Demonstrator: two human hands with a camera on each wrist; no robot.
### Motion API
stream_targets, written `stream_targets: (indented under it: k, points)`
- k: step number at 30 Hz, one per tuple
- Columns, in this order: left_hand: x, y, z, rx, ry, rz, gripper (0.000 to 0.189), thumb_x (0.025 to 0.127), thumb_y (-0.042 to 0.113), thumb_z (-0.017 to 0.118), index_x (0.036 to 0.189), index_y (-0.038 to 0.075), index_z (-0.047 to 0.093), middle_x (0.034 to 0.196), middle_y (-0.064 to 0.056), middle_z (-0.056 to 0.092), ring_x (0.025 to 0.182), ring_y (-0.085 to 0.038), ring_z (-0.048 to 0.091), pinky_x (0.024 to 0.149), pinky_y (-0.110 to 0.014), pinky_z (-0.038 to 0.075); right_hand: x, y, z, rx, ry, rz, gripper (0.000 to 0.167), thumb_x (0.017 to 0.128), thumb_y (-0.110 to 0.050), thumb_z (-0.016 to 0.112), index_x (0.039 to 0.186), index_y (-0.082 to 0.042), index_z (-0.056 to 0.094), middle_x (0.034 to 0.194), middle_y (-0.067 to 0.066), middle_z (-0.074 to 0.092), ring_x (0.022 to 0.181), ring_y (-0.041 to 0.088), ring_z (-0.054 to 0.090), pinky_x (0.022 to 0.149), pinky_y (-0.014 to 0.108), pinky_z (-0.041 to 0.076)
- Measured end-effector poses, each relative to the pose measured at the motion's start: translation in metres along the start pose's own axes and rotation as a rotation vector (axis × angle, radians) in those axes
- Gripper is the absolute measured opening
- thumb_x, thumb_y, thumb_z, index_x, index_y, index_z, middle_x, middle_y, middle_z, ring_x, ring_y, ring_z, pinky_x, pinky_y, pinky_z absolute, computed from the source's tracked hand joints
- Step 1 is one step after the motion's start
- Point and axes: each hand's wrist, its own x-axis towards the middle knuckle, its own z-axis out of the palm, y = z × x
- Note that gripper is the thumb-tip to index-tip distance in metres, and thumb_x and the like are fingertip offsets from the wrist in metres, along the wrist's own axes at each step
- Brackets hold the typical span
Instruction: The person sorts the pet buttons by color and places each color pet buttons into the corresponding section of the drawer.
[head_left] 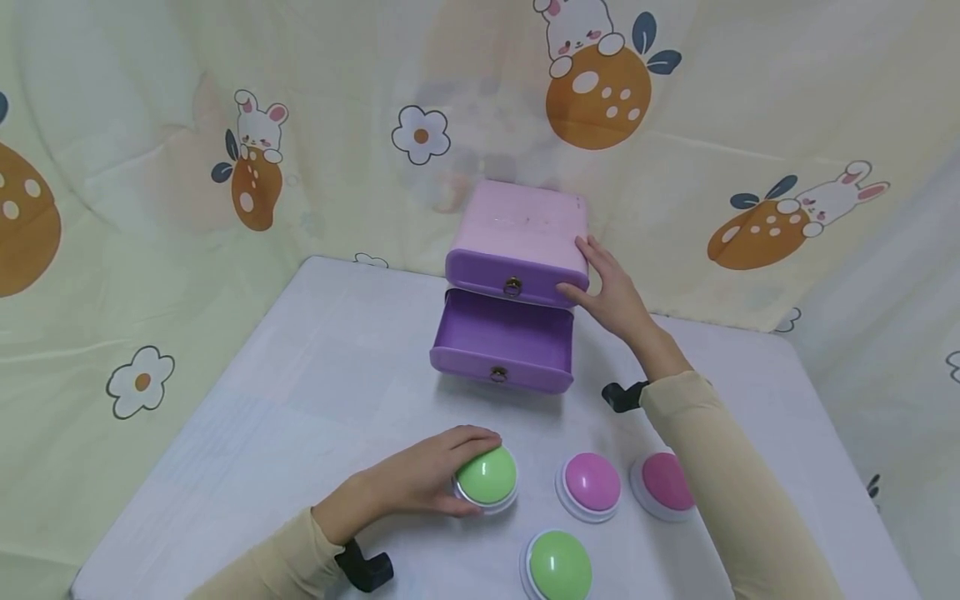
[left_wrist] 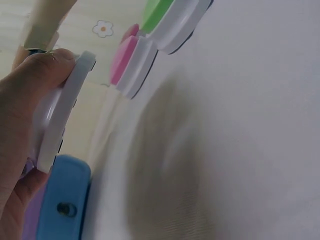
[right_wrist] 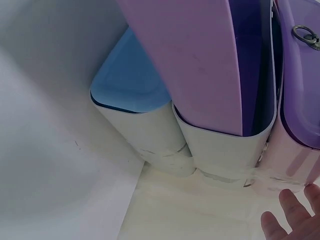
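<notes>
In the head view my left hand [head_left: 420, 475] grips a round push button [head_left: 487, 477] with a green dome and pale base. The left wrist view shows this button's white base [left_wrist: 65, 112] raised off the table, thumb on one edge and fingers on the other. A small drawer unit [head_left: 525, 217] stands at the back, pink on top. Its purple middle drawer [head_left: 498, 367] is pulled out; the top drawer [head_left: 480, 271] is closed. My right hand [head_left: 618, 292] touches the unit's upper right front corner, thumb at the front, fingers along the side.
Two pink-domed buttons [head_left: 592, 482] [head_left: 667, 482] and another green button [head_left: 560, 567] sit on the white table [head_left: 300, 400], right of my left hand. A blue bottom drawer [right_wrist: 130, 75] shows under the open one. A patterned curtain [head_left: 337, 192] hangs behind.
</notes>
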Motion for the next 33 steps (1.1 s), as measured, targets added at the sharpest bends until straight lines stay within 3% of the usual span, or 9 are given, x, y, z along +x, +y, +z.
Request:
stream_targets:
  k: [10, 16, 23, 27, 33]
  points:
    - [0.006, -0.006, -0.018, 0.028, 0.061, 0.021, 0.080, 0.077, 0.040, 0.076, 0.142, 0.009, 0.039, 0.142, -0.005, 0.043, 0.131, -0.018, 0.043, 0.109, -0.029, 0.037, 0.000, -0.002, -0.002, 0.002, 0.001, 0.003, 0.085, 0.084, -0.047, 0.067, 0.152, -0.027, 0.021, 0.161, 0.002, 0.011, 0.147, 0.030, 0.013, 0.114, 0.058, 0.020]
    - [0.014, -0.010, -0.035, 0.070, 0.126, 0.010, 0.073, 0.075, 0.039, 0.076, 0.139, 0.023, 0.046, 0.131, -0.006, 0.045, 0.117, -0.015, 0.046, 0.097, -0.029, 0.047, 0.001, -0.002, -0.002, -0.003, 0.007, 0.003, 0.084, 0.084, -0.046, 0.068, 0.152, -0.027, 0.022, 0.161, 0.002, 0.012, 0.147, 0.030, 0.014, 0.114, 0.058, 0.020]
    - [0.025, -0.011, -0.054, 0.165, 0.109, 0.002, 0.067, 0.074, 0.046, 0.071, 0.137, 0.033, 0.051, 0.116, -0.003, 0.044, 0.103, -0.013, 0.041, 0.082, -0.023, 0.044, 0.002, 0.000, 0.000, 0.004, 0.008, -0.001, 0.084, 0.085, -0.043, 0.068, 0.152, -0.025, 0.022, 0.161, 0.003, 0.012, 0.147, 0.030, 0.014, 0.114, 0.058, 0.019]
    - [0.030, -0.013, -0.064, 0.216, 0.104, 0.017, 0.062, 0.073, 0.047, 0.070, 0.131, 0.031, 0.056, 0.112, -0.003, 0.044, 0.099, -0.013, 0.040, 0.080, -0.024, 0.044, 0.002, -0.001, 0.001, 0.010, 0.004, -0.001, 0.084, 0.085, -0.042, 0.068, 0.152, -0.024, 0.021, 0.161, 0.004, 0.011, 0.147, 0.031, 0.013, 0.114, 0.059, 0.019]
    - [0.042, -0.016, -0.089, 0.210, 0.049, 0.006, 0.056, 0.074, 0.046, 0.071, 0.125, 0.025, 0.059, 0.112, -0.005, 0.045, 0.098, -0.015, 0.044, 0.081, -0.026, 0.047, 0.000, 0.000, 0.001, 0.011, -0.003, 0.007, 0.084, 0.085, -0.042, 0.068, 0.152, -0.024, 0.021, 0.161, 0.004, 0.010, 0.147, 0.030, 0.012, 0.114, 0.059, 0.019]
